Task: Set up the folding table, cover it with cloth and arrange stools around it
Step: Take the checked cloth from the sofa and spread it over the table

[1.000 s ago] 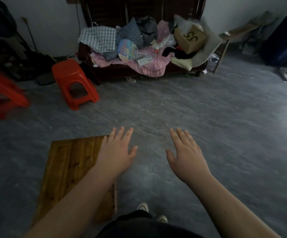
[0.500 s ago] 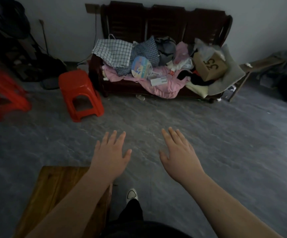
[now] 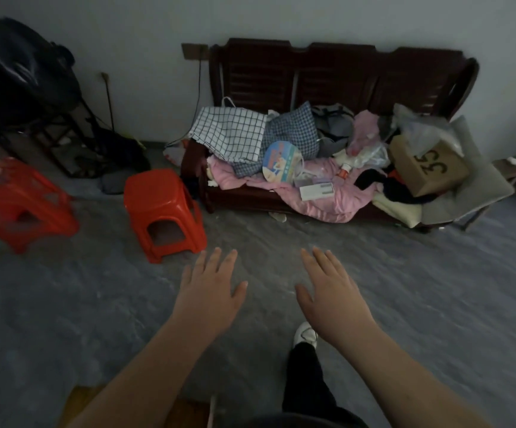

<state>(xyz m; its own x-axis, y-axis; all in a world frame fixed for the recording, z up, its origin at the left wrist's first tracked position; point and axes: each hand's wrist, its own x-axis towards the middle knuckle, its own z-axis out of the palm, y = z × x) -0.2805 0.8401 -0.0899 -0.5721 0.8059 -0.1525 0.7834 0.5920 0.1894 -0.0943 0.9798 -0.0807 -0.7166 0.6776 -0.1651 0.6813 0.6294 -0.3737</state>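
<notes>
My left hand [image 3: 209, 290] and my right hand [image 3: 331, 291] are stretched out in front of me, palms down, fingers apart, holding nothing. A red plastic stool [image 3: 162, 211] stands on the floor just beyond my left hand. A second red stool [image 3: 19, 203] stands at the far left. A white checked cloth [image 3: 230, 132] lies on the left end of the dark wooden bench [image 3: 337, 72] against the wall. Only a corner of the wooden folding table [image 3: 79, 396] shows at the bottom edge, under my left forearm.
The bench is piled with clothes, a pink blanket [image 3: 327, 199], a round fan [image 3: 283, 160] and a cardboard box [image 3: 426, 168]. A dark rack with a black bag [image 3: 25, 75] stands at the back left. My white shoe [image 3: 305, 333] steps forward on the grey floor [image 3: 436, 288].
I have walked toward the bench: the bench and the stools have come nearer and lower in view, and the wooden table has slid almost out at the bottom. Both hands stay open.
</notes>
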